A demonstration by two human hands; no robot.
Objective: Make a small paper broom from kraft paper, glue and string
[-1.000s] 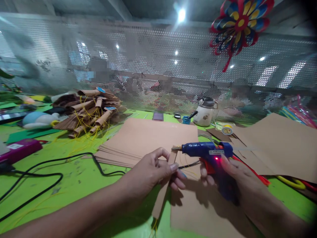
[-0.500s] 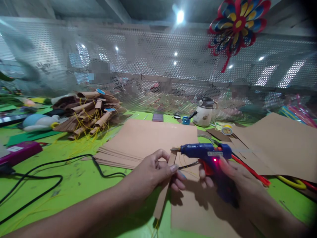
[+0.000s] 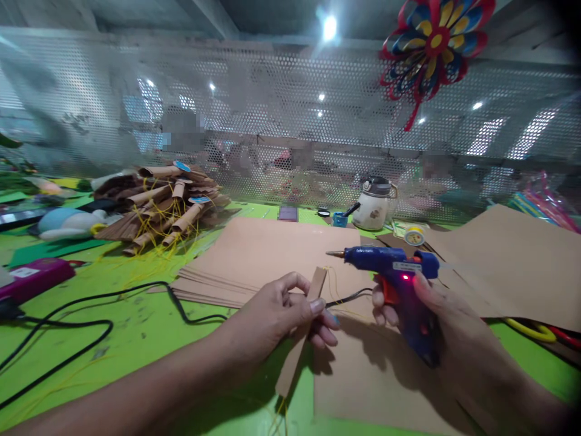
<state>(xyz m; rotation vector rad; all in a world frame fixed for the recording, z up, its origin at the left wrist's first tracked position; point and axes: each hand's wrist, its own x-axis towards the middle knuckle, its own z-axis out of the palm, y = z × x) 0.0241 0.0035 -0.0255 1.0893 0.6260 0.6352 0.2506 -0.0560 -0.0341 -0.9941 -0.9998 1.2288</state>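
A green table (image 3: 145, 327) spans the lower frame, with a paper stack (image 3: 290, 248) at centre. At lower right, the right hand (image 3: 458, 330) curls its fingers round a glue gun (image 3: 370, 258). At lower centre, the left hand (image 3: 281, 312) pinches a brown strip (image 3: 295, 367) between thumb and fingers; yellow string (image 3: 282, 407) trails below.

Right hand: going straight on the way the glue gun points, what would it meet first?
Probably the left hand, which holds the strip; the nozzle itself looks likely to pass just above the strip's upper end. Depth is unclear.
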